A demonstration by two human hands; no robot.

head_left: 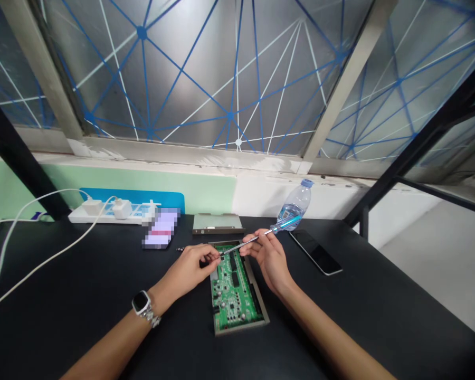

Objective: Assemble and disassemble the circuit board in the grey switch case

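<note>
A green circuit board (233, 295) lies in a grey metal tray on the black table (83, 295). My right hand (269, 259) is closed round the shaft of a screwdriver (261, 236) with a clear blue handle, held slanted above the board's far end. My left hand (193, 267) is pinched at the screwdriver's tip, over the board's far left corner; whatever sits between its fingertips is too small to make out. A watch is on my left wrist.
A grey metal cover plate (217, 224) lies beyond the board. A plastic water bottle (295, 206) and a dark phone (315, 252) sit to the right. A white power strip (111, 211) with plugs and white cables is at the back left. The table's edge falls away on the right.
</note>
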